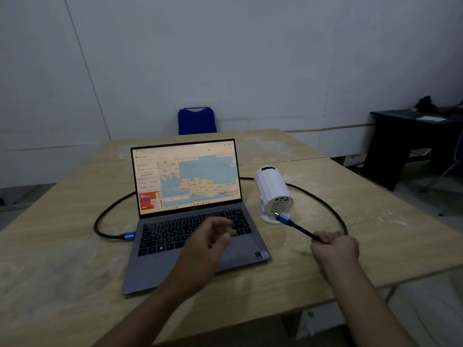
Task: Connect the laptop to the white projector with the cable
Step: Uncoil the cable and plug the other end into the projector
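Observation:
An open grey laptop (190, 221) with a map on its screen sits on the wooden table (62, 246). A black braided cable (107, 209) has one blue plug (129, 236) at the laptop's left side; it loops behind the laptop and round the white projector (273, 191). My right hand (334, 247) is closed on the cable near its other blue plug (283, 218), which points at the projector's vented rear face, just short of it. My left hand (213, 236) hovers over the keyboard, fingers loosely apart and blurred, holding nothing.
A blue chair (196, 120) stands behind the table's far edge. A dark desk (406, 136) with papers is at the right against the wall. The table's right edge runs diagonally near my right arm.

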The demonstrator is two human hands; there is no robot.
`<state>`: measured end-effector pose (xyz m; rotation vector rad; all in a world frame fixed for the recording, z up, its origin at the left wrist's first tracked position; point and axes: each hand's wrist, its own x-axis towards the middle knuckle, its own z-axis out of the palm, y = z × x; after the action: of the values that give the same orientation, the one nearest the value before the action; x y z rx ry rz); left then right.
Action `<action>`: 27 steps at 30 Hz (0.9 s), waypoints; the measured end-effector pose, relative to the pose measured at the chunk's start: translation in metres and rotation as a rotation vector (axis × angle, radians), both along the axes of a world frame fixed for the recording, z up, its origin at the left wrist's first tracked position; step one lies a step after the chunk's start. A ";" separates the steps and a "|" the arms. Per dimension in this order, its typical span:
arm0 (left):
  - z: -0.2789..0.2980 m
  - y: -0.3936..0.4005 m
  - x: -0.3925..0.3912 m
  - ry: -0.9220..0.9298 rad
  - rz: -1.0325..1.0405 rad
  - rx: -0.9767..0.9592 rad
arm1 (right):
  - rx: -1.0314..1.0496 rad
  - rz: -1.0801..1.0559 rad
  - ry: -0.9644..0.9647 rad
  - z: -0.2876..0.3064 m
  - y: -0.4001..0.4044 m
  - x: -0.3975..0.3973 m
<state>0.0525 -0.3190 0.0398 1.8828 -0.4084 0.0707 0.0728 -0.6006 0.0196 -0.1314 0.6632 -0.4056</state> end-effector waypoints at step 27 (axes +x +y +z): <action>-0.005 -0.123 0.014 0.400 -0.070 -0.183 | -1.923 0.352 0.319 -0.023 0.041 -0.072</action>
<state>0.0662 -0.4419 0.0345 1.6504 -0.1847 -0.3022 0.0013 -0.5594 -0.0030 -2.1339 0.3268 -0.5586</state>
